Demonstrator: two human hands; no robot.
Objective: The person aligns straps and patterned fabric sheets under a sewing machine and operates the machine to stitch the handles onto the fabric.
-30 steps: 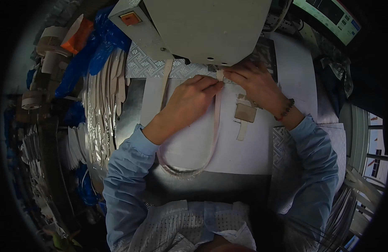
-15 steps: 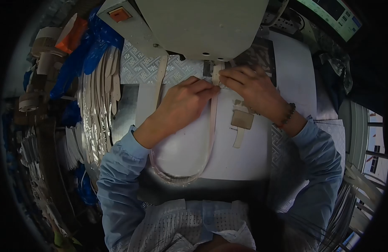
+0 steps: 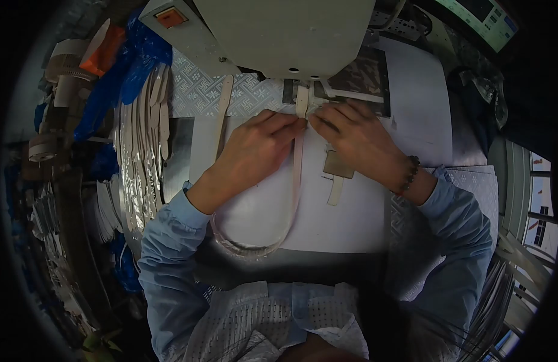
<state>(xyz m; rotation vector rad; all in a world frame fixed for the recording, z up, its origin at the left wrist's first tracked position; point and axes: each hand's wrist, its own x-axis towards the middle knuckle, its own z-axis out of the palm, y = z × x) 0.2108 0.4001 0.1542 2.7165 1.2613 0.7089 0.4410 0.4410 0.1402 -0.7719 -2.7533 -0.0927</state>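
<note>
A long pale strap, like a belt (image 3: 297, 175), lies in a U-shaped loop on a white sheet (image 3: 345, 232). Its upper end sits beneath the machine head (image 3: 285, 39). My left hand (image 3: 261, 140) is closed, pinching the strap just below that end. Curled fingers of my right hand (image 3: 360, 134) come up close to the strap's right side; whether they grip anything is hidden. Partly covered by that hand, a brown square patch (image 3: 338, 166) has a pale tab (image 3: 335, 190) sticking out below it.
Many pale straps (image 3: 143, 151) hang in a bundle at the left, near blue plastic (image 3: 125, 72) and a small fan (image 3: 67, 65). A lit screen (image 3: 487, 21) stands at upper right. A dark framed plate (image 3: 357, 75) lies behind my right hand.
My right fingers have come down off the strap's upper end to its right side. The view has shifted slightly. My left hand still pinches the strap.
</note>
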